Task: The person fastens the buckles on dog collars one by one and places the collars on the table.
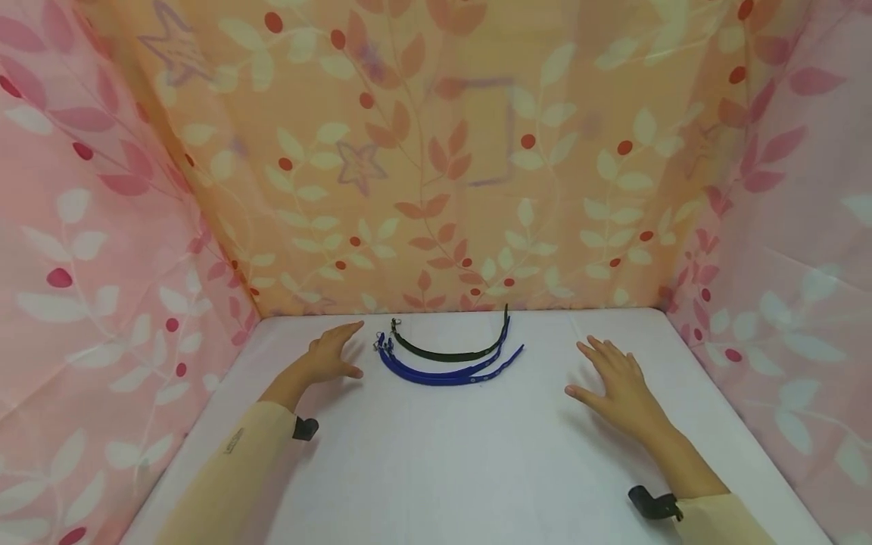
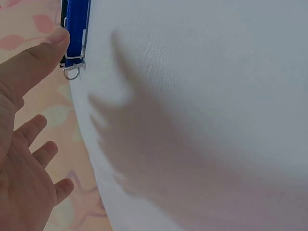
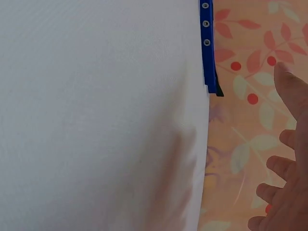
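Note:
Two blue straps [image 1: 436, 380] and a dark green strap [image 1: 446, 356] lie curved at the far middle of the white table, metal buckles at their left ends. My left hand [image 1: 330, 356] hovers just left of the buckles, fingers spread, holding nothing; the left wrist view shows its thumb near a blue strap's metal ring [image 2: 72, 73]. To the right of the straps, my right hand [image 1: 620, 390] is spread and holds nothing. Eyelets show along a blue strap [image 3: 206, 43] in the right wrist view, where the right hand [image 3: 288, 178] is at the right edge.
The white table [image 1: 436, 469] ends at an orange leaf-patterned curtain [image 1: 436, 189] behind the straps. Pink patterned curtains stand along its left [image 1: 123, 250] and right [image 1: 783, 250] sides. Both hands cast shadows on the tabletop.

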The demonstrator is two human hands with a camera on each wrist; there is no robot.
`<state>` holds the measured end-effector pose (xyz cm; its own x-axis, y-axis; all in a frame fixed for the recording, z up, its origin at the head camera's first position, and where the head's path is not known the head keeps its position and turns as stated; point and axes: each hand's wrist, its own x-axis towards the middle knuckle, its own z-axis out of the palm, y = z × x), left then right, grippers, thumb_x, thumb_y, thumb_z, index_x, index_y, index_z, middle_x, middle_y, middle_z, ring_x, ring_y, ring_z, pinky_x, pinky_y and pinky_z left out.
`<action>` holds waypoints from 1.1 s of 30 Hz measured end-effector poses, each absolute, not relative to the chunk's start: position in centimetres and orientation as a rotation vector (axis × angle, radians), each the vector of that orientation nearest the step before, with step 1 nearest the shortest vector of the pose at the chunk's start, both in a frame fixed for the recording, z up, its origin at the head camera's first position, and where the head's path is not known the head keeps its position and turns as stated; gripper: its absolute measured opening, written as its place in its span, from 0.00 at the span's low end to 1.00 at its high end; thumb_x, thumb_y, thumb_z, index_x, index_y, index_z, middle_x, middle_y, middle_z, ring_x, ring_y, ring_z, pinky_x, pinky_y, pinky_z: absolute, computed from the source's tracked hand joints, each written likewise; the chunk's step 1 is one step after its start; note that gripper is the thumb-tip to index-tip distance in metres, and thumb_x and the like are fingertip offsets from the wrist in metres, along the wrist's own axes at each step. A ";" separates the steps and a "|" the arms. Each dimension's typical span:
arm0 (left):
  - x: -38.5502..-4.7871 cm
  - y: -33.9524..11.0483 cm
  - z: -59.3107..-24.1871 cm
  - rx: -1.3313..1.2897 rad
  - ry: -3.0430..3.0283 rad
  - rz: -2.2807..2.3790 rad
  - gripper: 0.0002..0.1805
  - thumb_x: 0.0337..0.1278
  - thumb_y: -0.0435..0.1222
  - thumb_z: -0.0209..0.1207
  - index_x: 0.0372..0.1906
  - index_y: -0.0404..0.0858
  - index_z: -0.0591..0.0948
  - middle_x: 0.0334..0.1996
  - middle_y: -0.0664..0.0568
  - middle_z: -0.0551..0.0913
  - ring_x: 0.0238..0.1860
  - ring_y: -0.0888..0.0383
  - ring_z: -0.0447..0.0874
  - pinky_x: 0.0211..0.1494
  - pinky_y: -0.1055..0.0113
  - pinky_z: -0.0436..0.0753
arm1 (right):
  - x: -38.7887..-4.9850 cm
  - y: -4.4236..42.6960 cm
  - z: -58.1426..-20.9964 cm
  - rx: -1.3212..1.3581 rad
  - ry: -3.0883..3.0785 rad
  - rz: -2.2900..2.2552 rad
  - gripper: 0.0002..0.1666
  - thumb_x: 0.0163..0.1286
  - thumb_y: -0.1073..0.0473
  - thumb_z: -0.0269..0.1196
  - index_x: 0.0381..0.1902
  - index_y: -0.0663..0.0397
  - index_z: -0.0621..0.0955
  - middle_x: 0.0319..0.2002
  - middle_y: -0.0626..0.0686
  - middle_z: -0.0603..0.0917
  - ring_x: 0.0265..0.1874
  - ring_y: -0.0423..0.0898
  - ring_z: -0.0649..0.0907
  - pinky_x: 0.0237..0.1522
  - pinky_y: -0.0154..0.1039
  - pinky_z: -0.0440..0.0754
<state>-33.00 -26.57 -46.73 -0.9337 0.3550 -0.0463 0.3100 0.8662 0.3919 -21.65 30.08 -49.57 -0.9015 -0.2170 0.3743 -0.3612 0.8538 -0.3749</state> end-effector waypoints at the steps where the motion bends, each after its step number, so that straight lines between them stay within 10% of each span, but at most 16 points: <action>1: -33.2 -26.4 -46.8 0.525 2.918 0.596 0.60 0.48 0.46 0.78 0.82 0.44 0.54 0.79 0.36 0.56 0.77 0.29 0.51 0.68 0.23 0.54 | -21.9 30.1 -49.6 0.425 -2.713 0.656 0.52 0.63 0.34 0.70 0.77 0.50 0.66 0.77 0.64 0.63 0.76 0.71 0.59 0.73 0.75 0.45; 33: -37.9 -22.5 -49.2 0.470 2.788 0.637 0.53 0.48 0.33 0.72 0.81 0.48 0.59 0.78 0.42 0.62 0.78 0.33 0.53 0.71 0.22 0.46 | -28.8 24.9 -51.6 0.531 -2.820 0.857 0.46 0.65 0.44 0.72 0.75 0.56 0.69 0.76 0.62 0.66 0.76 0.65 0.63 0.74 0.69 0.55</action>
<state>-37.92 -22.50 -49.24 -0.9187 0.3603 -0.1618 0.2544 0.8530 0.4557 -28.76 24.89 -51.56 -0.9266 -0.2906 0.2385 -0.3742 0.7743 -0.5103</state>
